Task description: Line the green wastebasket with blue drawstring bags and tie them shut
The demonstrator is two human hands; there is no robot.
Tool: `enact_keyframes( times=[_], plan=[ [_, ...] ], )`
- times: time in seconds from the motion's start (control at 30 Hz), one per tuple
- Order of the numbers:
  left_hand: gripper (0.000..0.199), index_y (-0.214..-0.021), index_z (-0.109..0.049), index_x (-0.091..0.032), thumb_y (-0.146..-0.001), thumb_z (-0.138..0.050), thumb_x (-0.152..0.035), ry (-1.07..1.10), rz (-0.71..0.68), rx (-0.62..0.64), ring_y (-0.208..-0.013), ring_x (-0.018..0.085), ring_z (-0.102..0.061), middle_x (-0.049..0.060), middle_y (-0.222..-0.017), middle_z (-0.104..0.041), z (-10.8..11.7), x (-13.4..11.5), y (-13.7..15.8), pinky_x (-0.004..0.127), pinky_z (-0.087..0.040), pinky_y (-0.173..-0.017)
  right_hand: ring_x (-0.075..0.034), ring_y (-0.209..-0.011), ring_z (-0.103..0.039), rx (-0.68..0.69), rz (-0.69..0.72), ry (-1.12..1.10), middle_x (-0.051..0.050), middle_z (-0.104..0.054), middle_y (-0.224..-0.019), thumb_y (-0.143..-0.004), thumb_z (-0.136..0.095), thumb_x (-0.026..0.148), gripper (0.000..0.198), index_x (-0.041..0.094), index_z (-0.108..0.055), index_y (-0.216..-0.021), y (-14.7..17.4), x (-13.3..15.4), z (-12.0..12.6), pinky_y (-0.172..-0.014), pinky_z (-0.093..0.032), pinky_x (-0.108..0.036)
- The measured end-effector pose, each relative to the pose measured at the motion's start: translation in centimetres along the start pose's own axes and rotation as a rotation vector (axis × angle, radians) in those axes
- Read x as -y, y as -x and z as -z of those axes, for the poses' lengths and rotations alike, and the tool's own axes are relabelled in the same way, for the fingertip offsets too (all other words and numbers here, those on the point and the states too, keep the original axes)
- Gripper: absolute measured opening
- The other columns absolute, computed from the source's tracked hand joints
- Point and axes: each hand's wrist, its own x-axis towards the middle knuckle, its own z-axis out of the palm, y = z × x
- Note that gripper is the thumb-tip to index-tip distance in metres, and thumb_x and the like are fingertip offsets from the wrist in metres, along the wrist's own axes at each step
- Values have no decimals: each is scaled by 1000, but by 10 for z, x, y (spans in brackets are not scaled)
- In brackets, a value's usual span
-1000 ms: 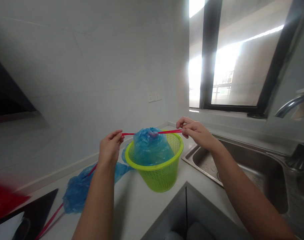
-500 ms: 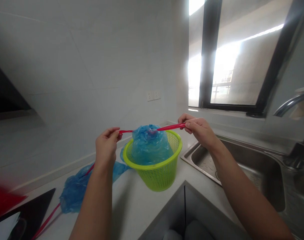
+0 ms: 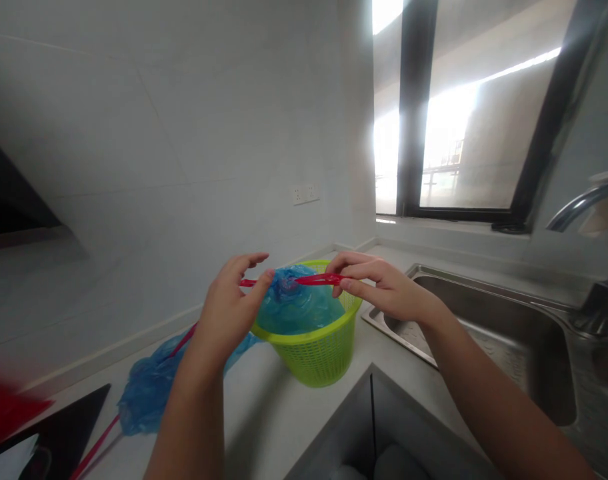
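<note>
A blue plastic garbage bag (image 3: pixel 304 310) sits bunched inside a green basket (image 3: pixel 314 357) on the counter, its gathered top drawn together. A red drawstring (image 3: pixel 320 279) runs out from both sides of that top. On the right, my right hand (image 3: pixel 377 283) pinches the drawstring's loop between thumb and fingers. My left hand (image 3: pixel 237 300) is at the bag's left side, thumb and fingers spread apart. The short left end of the drawstring shows behind the left thumb, not gripped. Part of the basket's left rim is hidden by that hand.
Another blue bag (image 3: pixel 147 387) with a red drawstring lies on the counter left of the basket, partly behind my left forearm. A steel sink (image 3: pixel 489 320) with a faucet (image 3: pixel 584 203) is at the right. A black cooktop (image 3: pixel 67 433) and a blurred red object (image 3: pixel 11 410) are at lower left.
Both hands have moved inward toward the bag's top. My left hand has let go of the drawstring and spread its fingers. The bag's top has sunk lower in the basket.
</note>
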Motion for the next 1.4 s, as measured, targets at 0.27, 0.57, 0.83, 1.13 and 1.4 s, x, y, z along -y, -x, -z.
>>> enact_keyframes(
  times=[0.27, 0.57, 0.83, 1.13, 1.4],
  plan=[
    [40, -110, -76, -20, -78, -72, -45, 140, 160, 324, -75, 24, -65, 6, -83, -72, -17, 9, -1, 32, -47, -70, -21, -105, -61, 39, 24, -99, -9, -65, -113, -101, -53, 32, 26, 19, -73, -92, 1, 6, 0, -95, -48, -36],
    [22, -93, -73, -21, -90, -56, -36, 100, -36, 234, -90, 22, -64, 6, -100, -72, -34, -17, 7, 32, -49, -83, -21, -102, -61, -188, -180, -187, -7, -68, -109, -96, -59, 47, 29, 20, -65, -96, -7, -33, -16, -94, -47, -36],
    [24, -99, -70, -22, -94, -50, -35, -3, -36, 229, -82, 22, -63, 4, -92, -72, -40, -21, 10, 31, -46, -81, -15, -77, -60, -76, -285, 71, -1, -69, -81, -91, -64, 32, 18, 17, -70, -82, -17, -40, -40, -73, -44, -28],
    [24, -105, -69, -21, -91, -50, -27, -79, 21, -64, -80, 21, -61, 5, -94, -70, -23, -5, 1, 31, -44, -78, -17, -79, -57, -418, -330, 151, -2, -67, -83, -90, -53, 21, 15, 18, -67, -85, -16, -47, -34, -73, -41, -28],
    [42, -103, -76, -20, -73, -47, -21, 100, 160, 151, -77, 23, -59, 5, -85, -67, -7, 5, -4, 31, -44, -69, -14, -63, -45, -651, -436, 117, 3, -48, -63, -84, -55, 25, 16, 20, -53, -69, -14, -58, -33, -59, -32, -27]
  ],
)
